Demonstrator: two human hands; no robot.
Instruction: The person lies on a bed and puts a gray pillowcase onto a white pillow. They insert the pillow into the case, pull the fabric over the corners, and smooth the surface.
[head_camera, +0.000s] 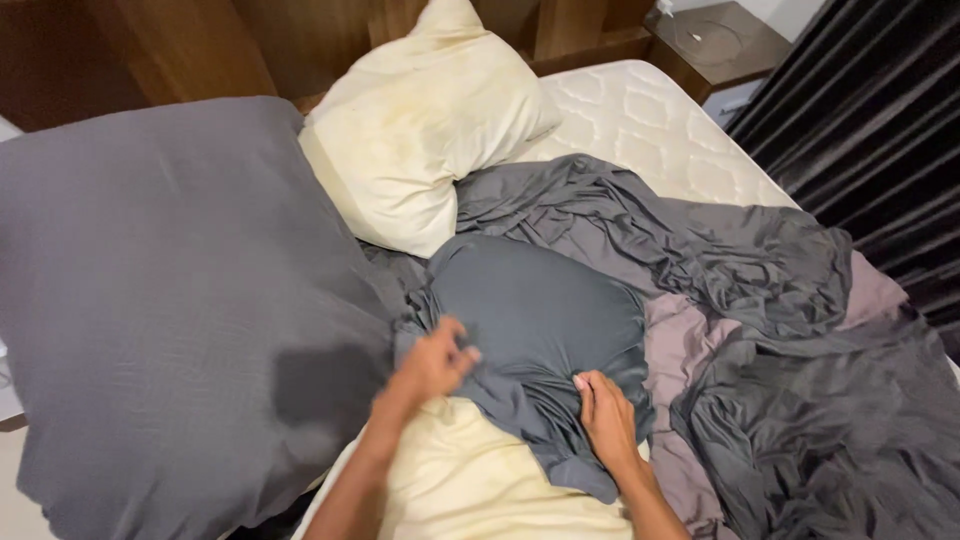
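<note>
A cream pillow (470, 485) lies in front of me, its far half inside a dark grey pillowcase (535, 300). My left hand (432, 365) is blurred and grips the pillowcase's bunched left edge. On the right side of the case's opening, my right hand (605, 420) pinches the fabric against the pillow. Both forearms come in from the bottom of the view.
A large grey-covered pillow (170, 300) fills the left. A bare cream pillow (425, 125) leans at the wooden headboard (200, 45). Crumpled grey and mauve sheets (760, 330) cover the white mattress (650, 125). A bedside table (715, 40) and dark curtain (880, 110) stand far right.
</note>
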